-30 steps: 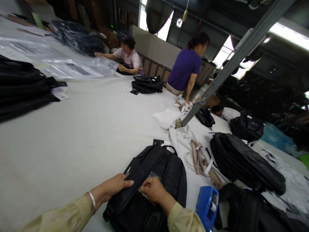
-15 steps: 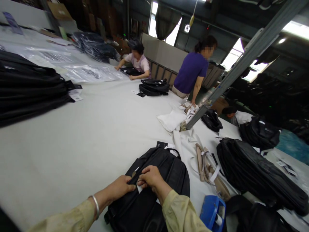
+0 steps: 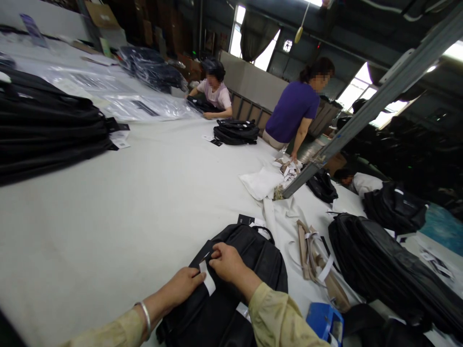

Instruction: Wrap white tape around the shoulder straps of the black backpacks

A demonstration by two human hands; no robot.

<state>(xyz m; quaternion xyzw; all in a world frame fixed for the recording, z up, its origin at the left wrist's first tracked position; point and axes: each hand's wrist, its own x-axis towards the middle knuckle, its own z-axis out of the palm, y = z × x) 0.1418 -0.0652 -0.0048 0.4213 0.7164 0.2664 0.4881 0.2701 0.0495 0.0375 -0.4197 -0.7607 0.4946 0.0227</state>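
A long white worktop runs through a dim workshop, with a slanted metal post at the right and a person in a purple top at its far edge. On the near part lies a black backpack, straps up, a black tag just beyond its top. The left hand grips one shoulder strap, its thumb beside a white strip. The right hand hovers by that strip's upper end, fingertips drawn together; whether they hold anything cannot be told. Beige strips and a blue object sit right of the backpack, near stacked black bags.
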